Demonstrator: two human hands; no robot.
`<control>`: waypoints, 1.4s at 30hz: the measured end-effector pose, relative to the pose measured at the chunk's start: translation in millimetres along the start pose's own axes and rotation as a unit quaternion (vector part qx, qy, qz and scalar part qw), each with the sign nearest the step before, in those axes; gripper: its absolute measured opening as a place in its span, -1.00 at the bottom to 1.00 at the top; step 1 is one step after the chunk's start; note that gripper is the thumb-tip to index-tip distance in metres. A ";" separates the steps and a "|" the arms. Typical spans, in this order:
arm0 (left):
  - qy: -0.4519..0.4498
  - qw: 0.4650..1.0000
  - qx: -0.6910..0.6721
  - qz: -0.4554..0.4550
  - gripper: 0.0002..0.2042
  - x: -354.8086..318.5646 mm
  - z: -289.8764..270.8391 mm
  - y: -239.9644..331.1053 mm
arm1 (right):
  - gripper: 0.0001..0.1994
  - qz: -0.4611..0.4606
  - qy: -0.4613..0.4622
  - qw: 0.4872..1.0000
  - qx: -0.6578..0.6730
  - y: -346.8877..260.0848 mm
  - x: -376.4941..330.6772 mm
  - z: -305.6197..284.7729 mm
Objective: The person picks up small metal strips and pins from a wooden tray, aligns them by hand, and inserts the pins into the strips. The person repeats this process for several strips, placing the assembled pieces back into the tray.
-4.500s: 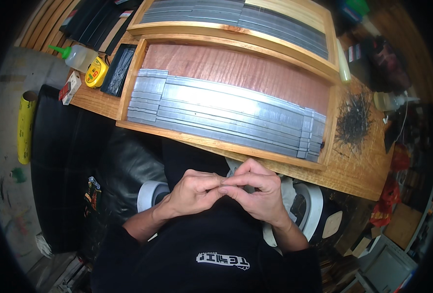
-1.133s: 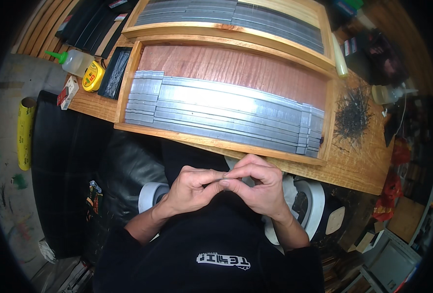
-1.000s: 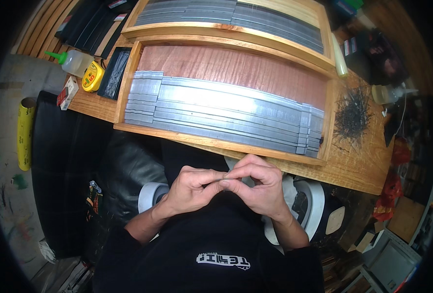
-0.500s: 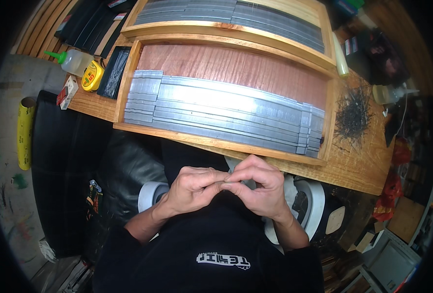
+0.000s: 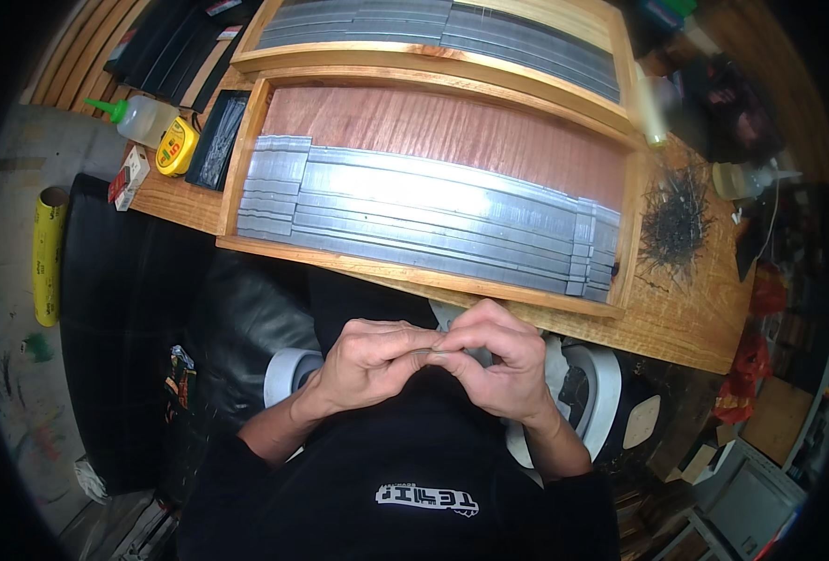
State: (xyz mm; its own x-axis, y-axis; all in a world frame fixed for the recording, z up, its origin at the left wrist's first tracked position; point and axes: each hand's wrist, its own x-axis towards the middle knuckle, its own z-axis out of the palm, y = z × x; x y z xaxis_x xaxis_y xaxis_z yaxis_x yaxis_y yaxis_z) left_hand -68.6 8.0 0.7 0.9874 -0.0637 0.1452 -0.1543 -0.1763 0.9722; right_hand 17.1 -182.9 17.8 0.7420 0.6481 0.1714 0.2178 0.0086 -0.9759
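Observation:
My left hand [image 5: 372, 360] and my right hand [image 5: 498, 360] meet fingertip to fingertip in front of my dark shirt. Both are closed in a pinch. A thin, dark edge shows between the fingers, but its kind is too small to tell. Just beyond them lies a shallow wooden tray [image 5: 358, 264] with a reddish board as its base. Rows of thin grey strips [image 5: 405, 210] cover the nearer part of that base, with short pieces at both ends.
A second wooden tray [image 5: 433, 51] of grey strips sits behind. Left on the table are a yellow tape measure [image 5: 177, 148], a squeeze bottle [image 5: 145, 120] and a small box [image 5: 129, 178]. To the right lies a pile of thin dark offcuts [image 5: 676, 220] near another bottle [image 5: 743, 180].
Almost nothing differs. The fingertips have shifted very slightly, and both hands stay pinched together in the same place.

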 end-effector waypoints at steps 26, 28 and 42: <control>0.028 0.999 0.006 0.045 -0.77 20.1 -4.3 23.4 | -0.88 -0.079 0.135 0.963 -0.220 -74.4 -11.2 -67.3; 0.025 0.996 -0.005 0.085 -0.76 36.9 -11.3 32.3 | -0.89 -0.099 0.244 0.889 -0.376 -96.6 -7.8 -102.7; -0.038 0.980 0.106 0.163 -0.80 169.4 -31.4 59.1 | -0.91 -0.157 0.051 0.967 -0.196 -73.5 98.5 -125.0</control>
State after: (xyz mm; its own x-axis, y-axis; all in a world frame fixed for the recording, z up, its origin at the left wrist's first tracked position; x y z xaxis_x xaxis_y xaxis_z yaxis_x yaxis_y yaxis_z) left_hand 90.7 17.6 88.5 0.8803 -0.2225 0.4191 -0.4727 -0.3334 0.8158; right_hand 153.4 -214.8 123.3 0.6549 0.5815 0.4827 0.6511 -0.1100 -0.7509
